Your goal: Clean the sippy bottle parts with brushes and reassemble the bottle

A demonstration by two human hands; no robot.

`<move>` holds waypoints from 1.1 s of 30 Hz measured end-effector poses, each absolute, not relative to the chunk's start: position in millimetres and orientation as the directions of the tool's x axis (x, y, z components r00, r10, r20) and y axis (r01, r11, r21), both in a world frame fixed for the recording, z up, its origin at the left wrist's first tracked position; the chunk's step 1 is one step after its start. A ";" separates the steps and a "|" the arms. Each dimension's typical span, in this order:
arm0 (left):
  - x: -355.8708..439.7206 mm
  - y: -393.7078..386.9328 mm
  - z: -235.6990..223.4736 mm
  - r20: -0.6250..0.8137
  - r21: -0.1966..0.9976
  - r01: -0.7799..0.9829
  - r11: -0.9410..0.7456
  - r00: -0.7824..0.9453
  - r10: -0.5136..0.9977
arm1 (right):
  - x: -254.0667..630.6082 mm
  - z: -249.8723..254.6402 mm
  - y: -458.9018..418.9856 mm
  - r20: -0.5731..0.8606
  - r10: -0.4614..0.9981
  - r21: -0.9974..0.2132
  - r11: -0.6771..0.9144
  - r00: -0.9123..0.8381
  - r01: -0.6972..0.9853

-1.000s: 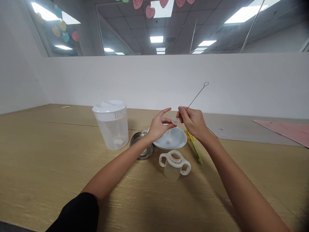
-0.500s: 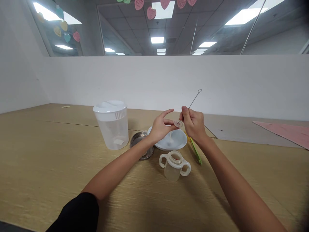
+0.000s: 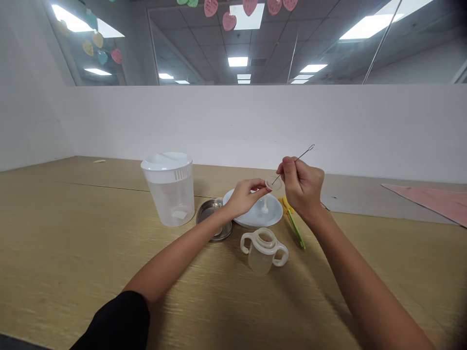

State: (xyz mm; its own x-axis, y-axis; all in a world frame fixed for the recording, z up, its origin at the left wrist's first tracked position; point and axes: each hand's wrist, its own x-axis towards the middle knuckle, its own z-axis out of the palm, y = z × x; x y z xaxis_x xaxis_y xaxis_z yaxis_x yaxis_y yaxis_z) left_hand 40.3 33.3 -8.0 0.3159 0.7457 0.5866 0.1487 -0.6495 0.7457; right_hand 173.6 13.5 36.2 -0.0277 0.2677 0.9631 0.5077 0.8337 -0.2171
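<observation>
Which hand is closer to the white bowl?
Left. The left hand is above the left part of the white bowl; the right hand is farther off, past the bowl's right side.

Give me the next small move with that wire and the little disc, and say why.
Probably ease the tip of the thin looped wire through the small translucent disc. The left hand pinches the disc steady, and the right hand holds the wire with its tip already at the disc, so a slight push seems the fitting move.

Left hand (image 3: 248, 198) pinches a clear disc (image 3: 270, 183), right hand (image 3: 302, 187) a wire brush (image 3: 295, 163).
</observation>
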 end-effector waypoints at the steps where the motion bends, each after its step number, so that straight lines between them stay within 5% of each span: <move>1: 40.7 32.5 -8.3 0.600 0.738 0.144 -0.659 0.308 0.739 | 172.8 36.1 12.7 0.969 0.246 -0.194 0.828 -0.029 0.526; 17: 39.5 33.9 -4.1 0.633 0.697 0.177 -0.695 0.303 0.713 | 174.7 25.7 23.0 0.926 0.367 -0.268 0.808 -0.091 0.524; 23: 42.3 25.2 -0.2 0.656 0.662 0.208 -0.720 0.304 0.691 | 173.0 28.5 20.3 0.982 0.183 -0.181 0.816 0.052 0.549; 33: 41.5 26.5 5.6 0.728 0.635 0.182 -0.751 0.185 0.660 | 169.7 14.6 32.9 0.983 0.178 -0.173 0.843 0.040 0.509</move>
